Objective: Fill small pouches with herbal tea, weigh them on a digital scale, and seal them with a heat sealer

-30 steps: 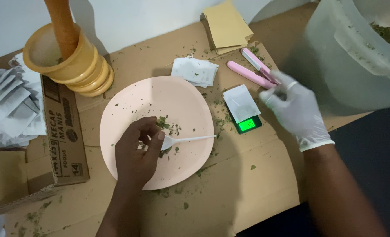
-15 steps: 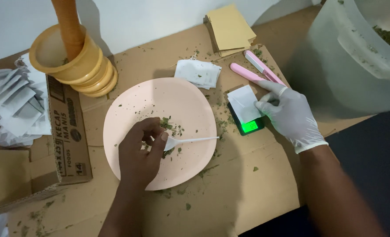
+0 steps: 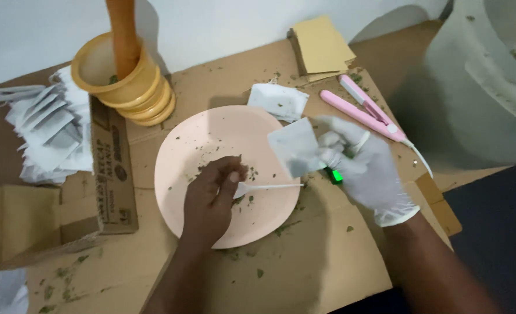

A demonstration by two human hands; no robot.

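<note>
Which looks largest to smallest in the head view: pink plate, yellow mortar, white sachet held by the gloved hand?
1. Pink plate
2. Yellow mortar
3. White sachet, lifted nearer the camera by the right hand, so its rank is unsure.

You look down on a work surface of flattened brown cardboard (image 3: 304, 256), creased and strewn with green leaf crumbs. Behind it a plain white wall (image 3: 211, 23) runs along the top of your view, carrying soft shadows. At your right a dark floor (image 3: 496, 221) shows past the cardboard's edge. A large translucent grey tub (image 3: 479, 87) stands at the upper right. The light is even, casting blurred shadows onto the cardboard.
</note>
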